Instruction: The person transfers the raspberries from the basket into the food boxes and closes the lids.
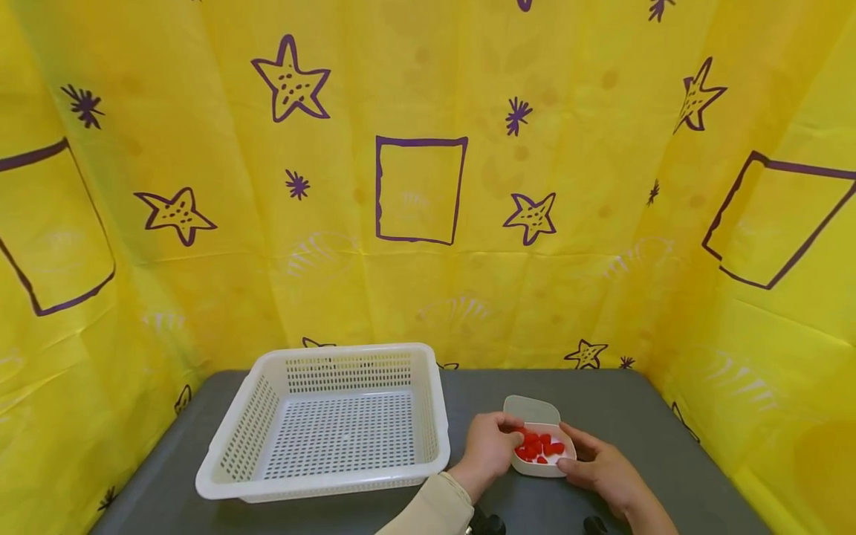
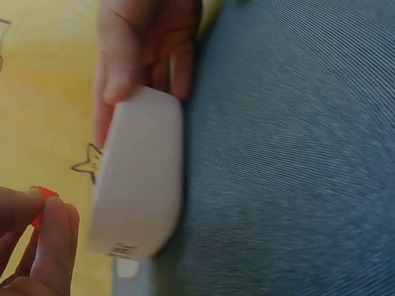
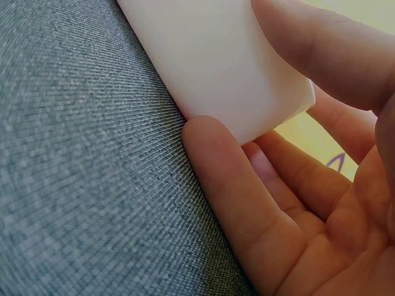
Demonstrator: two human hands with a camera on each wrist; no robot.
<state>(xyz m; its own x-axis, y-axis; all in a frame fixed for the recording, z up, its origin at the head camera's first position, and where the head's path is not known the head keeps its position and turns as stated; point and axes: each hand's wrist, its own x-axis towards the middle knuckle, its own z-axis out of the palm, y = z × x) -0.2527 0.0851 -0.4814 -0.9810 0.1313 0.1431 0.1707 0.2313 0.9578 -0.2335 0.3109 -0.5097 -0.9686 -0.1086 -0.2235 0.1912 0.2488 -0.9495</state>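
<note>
A small white box sits on the dark table with its greyish lid tipped back behind it. Several small red pieces lie loose inside. My left hand is over the box's left side. In the left wrist view its fingertips pinch one bumpy red piece, mostly covered by the fingers. My right hand grips the box at its right side. The right wrist view shows that thumb and fingers around the white wall, one finger low by the tabletop.
Left of my left hand stands a large white perforated plastic basket, nothing visible inside it. The dark grey table reaches back to a yellow curtain with purple stars, which also hangs along both sides.
</note>
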